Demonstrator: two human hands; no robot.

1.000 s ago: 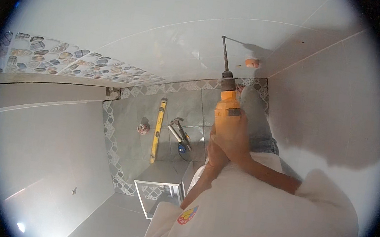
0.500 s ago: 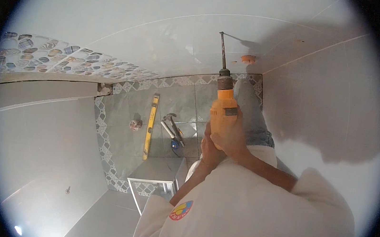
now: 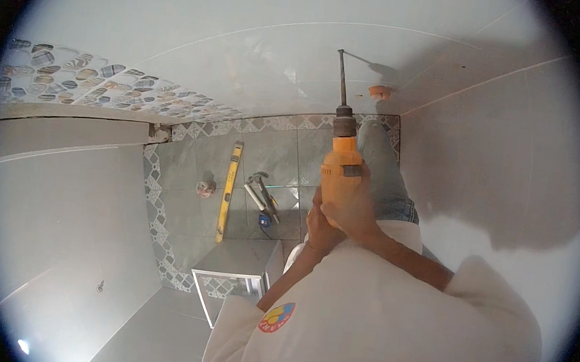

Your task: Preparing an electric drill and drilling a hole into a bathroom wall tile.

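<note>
Both hands hold an orange power drill (image 3: 341, 169) in front of my body. Its long drill bit (image 3: 341, 78) meets the pale tiled wall (image 3: 250, 37), where a thin shadow runs off from the tip. My right hand (image 3: 356, 208) wraps round the rear of the drill body from the right. Pressed against the back of the drill from the left and below is my left hand (image 3: 321, 225), its fingers closed and partly hidden. Right of the bit, an orange fitting (image 3: 379, 92) sits in the wall.
On the green floor tiles (image 3: 275, 155) lie a yellow spirit level (image 3: 229, 191), a hammer (image 3: 264, 198), a blue tape measure (image 3: 265, 219) and a small roundish item (image 3: 205, 189). A grey-topped stand with a white frame (image 3: 226, 275) is at my left. A side wall (image 3: 506, 151) rises at right.
The drill and both hands keep their hold, the bit's tip staying at the same wall spot. The whole view has shifted very slightly.
</note>
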